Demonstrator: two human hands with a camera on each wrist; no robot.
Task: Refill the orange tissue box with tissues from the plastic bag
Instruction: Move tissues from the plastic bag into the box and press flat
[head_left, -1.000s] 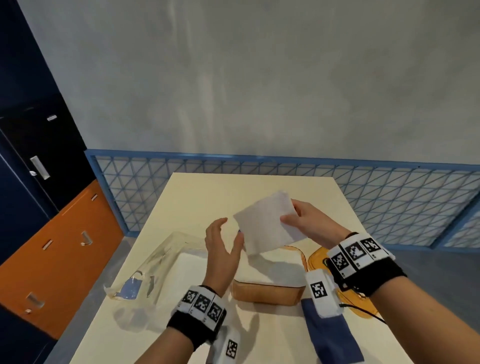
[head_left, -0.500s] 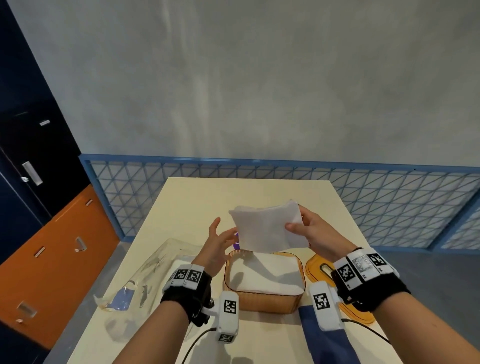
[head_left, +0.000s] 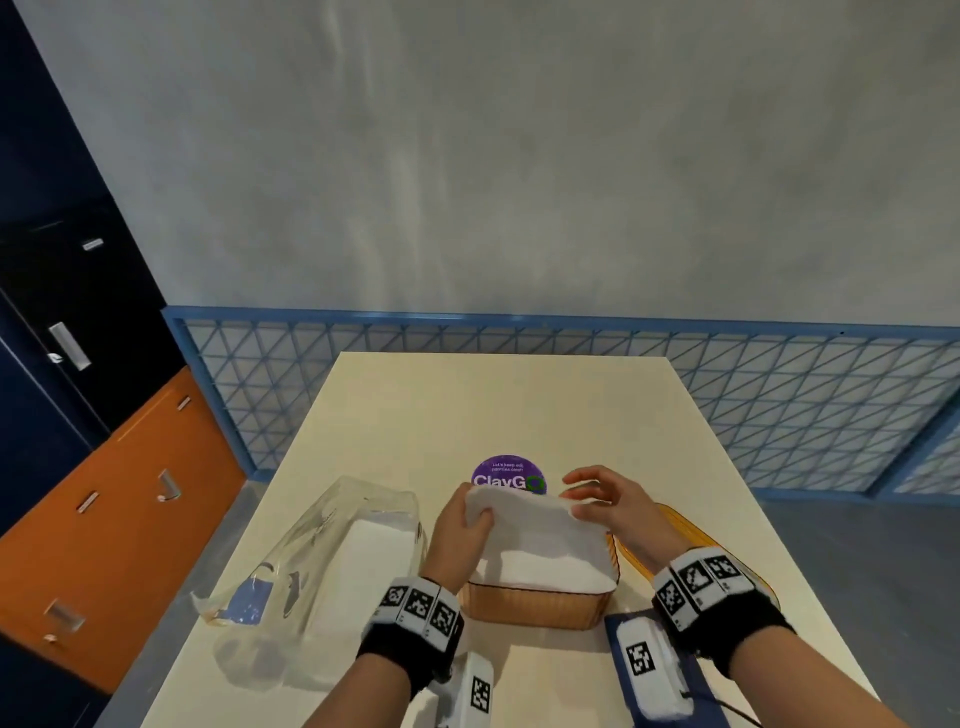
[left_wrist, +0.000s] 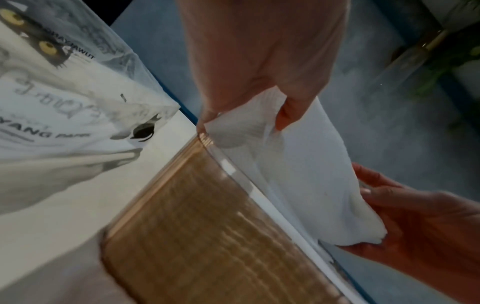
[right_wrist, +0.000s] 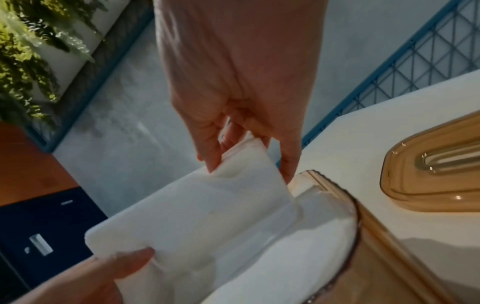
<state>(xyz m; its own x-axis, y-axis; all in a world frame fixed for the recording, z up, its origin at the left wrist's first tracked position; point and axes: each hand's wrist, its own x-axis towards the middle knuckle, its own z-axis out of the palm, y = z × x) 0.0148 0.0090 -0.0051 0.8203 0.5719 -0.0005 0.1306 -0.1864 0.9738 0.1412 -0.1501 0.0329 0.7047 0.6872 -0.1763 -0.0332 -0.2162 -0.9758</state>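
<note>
The orange tissue box (head_left: 535, 605) stands open near the table's front edge, with white tissues stacked inside. A folded white tissue (head_left: 535, 525) lies low over the box's opening. My left hand (head_left: 475, 514) pinches its left edge and my right hand (head_left: 576, 501) pinches its right corner. In the left wrist view my left hand (left_wrist: 259, 117) grips the tissue (left_wrist: 298, 164) above the box wall (left_wrist: 207, 216). The right wrist view has my right hand (right_wrist: 241, 158) pinching the tissue (right_wrist: 194, 216) over the box rim (right_wrist: 335, 191). The clear plastic bag (head_left: 332, 551) lies left of the box.
The box's orange lid (head_left: 675, 535) lies on the table to the right, also the lid (right_wrist: 428, 174) in the right wrist view. A purple round sticker (head_left: 509, 475) sits behind the box. A dark blue item (head_left: 711, 696) lies at the front right. Table edges are close on both sides.
The tissue has come down from above the box onto its opening. My left hand, open a second ago, now grips the tissue's left edge. Both hands moved down.
</note>
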